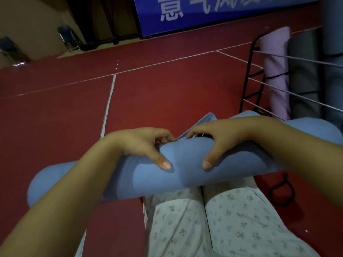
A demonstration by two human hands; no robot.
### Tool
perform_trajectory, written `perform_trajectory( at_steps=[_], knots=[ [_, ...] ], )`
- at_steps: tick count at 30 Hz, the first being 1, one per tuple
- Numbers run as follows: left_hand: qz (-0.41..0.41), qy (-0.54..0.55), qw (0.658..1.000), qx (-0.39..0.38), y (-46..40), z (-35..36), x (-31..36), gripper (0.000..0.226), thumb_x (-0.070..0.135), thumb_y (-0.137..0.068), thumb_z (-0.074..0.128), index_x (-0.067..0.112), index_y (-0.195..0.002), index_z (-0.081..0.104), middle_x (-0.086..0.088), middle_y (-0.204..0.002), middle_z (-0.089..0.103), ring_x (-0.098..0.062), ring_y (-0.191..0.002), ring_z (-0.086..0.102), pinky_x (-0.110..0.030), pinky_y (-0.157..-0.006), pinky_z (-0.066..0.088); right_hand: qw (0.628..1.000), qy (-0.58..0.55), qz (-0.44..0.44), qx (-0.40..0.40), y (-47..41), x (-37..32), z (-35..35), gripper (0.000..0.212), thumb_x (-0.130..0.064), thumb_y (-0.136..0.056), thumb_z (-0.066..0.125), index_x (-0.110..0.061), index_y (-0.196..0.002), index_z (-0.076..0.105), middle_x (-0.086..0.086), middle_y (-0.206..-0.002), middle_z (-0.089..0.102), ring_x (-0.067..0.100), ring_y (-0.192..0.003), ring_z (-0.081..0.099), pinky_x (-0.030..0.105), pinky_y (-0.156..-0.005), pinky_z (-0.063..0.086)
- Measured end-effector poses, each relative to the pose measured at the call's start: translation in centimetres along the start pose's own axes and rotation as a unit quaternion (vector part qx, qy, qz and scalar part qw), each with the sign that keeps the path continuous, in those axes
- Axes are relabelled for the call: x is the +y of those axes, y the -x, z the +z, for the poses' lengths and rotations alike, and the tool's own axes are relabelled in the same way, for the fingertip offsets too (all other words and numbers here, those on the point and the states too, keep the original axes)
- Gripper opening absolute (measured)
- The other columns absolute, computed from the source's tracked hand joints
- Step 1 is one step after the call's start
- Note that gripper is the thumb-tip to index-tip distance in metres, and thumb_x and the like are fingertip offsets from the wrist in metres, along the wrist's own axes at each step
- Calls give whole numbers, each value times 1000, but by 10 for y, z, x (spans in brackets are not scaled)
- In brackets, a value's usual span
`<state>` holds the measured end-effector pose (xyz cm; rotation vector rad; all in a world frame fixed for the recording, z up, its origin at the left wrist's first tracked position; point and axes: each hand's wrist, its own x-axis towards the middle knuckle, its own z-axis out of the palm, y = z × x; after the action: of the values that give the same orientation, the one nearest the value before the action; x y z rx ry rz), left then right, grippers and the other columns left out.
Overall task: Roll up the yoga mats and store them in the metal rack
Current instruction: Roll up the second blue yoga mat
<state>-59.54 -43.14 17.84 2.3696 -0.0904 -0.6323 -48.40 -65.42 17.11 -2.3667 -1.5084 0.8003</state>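
Observation:
A rolled blue yoga mat (185,169) lies crosswise over my knees, with a short loose flap (204,121) still flat on the floor beyond it. My left hand (143,143) grips the roll near its middle, thumb on the near side, fingers curled over the top. My right hand (222,138) grips it the same way just to the right. The black metal rack (250,78) stands at the right, with thin grey bars, and holds a rolled pink mat (276,71) and a rolled grey mat (302,71) upright.
The floor is red sports flooring with white lines (109,101). A black strap loop (282,190) lies on the floor right of my legs. A blue banner (204,13) and folding chairs (68,36) stand along the far wall.

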Motion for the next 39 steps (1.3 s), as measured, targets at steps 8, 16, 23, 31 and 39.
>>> perform_trajectory(
  at_steps=[8,16,23,31,39],
  knots=[
    [-22,109,992,-57,-16,-13,-10,58,26,-56,84,18,-111,64,-6,-112,68,-29,-102,65,-46,-88,52,987,74,-75,123,24,-13,18,75,-61,-72,70,-53,-137,33,-20,-128,36,1,-117,38,29,-101,38],
    [-32,59,998,-11,-10,-18,-1,63,32,-74,79,47,-125,47,11,-137,51,-9,-125,49,-30,-99,43,978,77,-74,179,11,-3,26,75,-66,-66,72,-54,-132,40,-21,-118,40,2,-109,43,35,-94,40],
    [133,-234,920,285,23,20,9,62,68,-77,55,39,-132,51,13,-121,51,-5,-110,50,-30,-95,45,988,-6,-70,140,-3,7,3,63,-52,-68,79,-56,-121,46,-20,-116,44,-1,-109,46,29,-97,42],
    [96,-345,880,311,2,51,-4,83,79,-63,47,50,-139,30,5,-139,39,-19,-123,41,-41,-99,32,993,-58,-49,90,-18,14,-15,57,-50,-70,78,-53,-120,50,-23,-126,46,-2,-116,47,33,-102,42],
    [55,-267,931,243,-9,24,3,80,63,-67,70,56,-135,30,17,-123,37,-10,-113,39,-37,-97,33,997,-28,-17,68,-27,14,-27,57,-69,-66,66,-65,-119,47,-23,-123,55,3,-113,54,30,-99,44]
  ],
)
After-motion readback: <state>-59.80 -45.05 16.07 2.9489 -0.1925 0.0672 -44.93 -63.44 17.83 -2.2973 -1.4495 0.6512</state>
